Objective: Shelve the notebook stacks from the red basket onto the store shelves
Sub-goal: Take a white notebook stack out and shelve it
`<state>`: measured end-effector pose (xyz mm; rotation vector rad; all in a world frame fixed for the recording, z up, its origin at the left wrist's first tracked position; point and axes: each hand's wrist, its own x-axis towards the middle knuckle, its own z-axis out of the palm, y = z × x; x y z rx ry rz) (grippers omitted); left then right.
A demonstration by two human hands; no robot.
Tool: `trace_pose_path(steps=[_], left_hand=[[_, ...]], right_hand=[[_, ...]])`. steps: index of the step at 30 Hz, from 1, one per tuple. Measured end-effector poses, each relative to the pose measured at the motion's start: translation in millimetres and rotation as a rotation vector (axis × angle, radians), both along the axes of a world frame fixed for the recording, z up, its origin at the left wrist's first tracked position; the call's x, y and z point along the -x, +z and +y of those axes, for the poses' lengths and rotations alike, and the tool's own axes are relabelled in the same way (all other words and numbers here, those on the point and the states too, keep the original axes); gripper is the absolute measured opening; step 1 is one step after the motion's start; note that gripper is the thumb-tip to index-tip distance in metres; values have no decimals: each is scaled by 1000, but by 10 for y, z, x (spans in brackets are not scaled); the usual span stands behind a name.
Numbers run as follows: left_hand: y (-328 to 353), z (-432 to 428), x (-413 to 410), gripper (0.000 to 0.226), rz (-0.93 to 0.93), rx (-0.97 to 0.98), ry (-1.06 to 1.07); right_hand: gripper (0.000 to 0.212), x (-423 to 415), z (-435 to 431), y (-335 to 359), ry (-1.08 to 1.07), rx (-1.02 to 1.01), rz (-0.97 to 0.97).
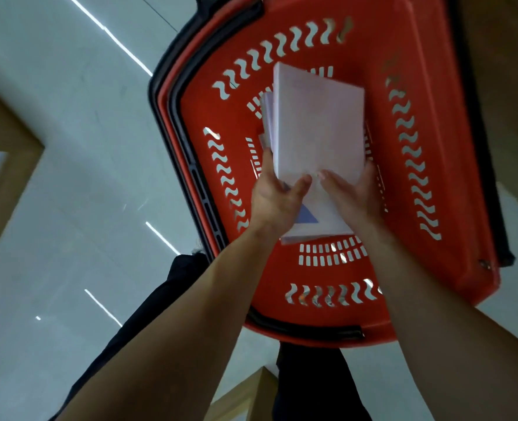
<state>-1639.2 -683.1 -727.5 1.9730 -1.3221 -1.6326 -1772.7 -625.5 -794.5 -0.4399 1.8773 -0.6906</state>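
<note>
Red basket (427,141) — both hands (276,196) grip notebook stack (318,123) inside.

Cut off by the top edge: the far rim of the red basket (427,147), with its black handle running out of view at the upper right. Hidden under the notebook stack (318,126): the middle of the basket floor and most fingers of the left hand (277,196) and right hand (353,192). Too washed out to read: the stack's top cover and the notebooks beneath.

I count one red basket (434,147) at frame centre, two hands, left hand (277,196), right hand (353,192), three pale notebook stacks (318,126), roughly
</note>
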Motion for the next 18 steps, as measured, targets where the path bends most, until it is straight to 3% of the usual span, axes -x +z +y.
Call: trace_pose_path(steps=[6, 10, 14, 18], left_hand=[[1182, -219, -282, 66, 124, 65, -100], [1815, -459, -684, 57, 133, 85, -82], [1977, -661, -1210, 56, 84, 83, -103], [1775, -670, -1673, 59, -33, 88, -62]], right_hand=[[115, -76, -111, 972, -62, 77, -85], [104, -265, -295, 1535, -68, 87, -188], [110, -696, -552, 1749, -8, 95, -203], [82, -1165, -684, 1727, 58, 92, -125]])
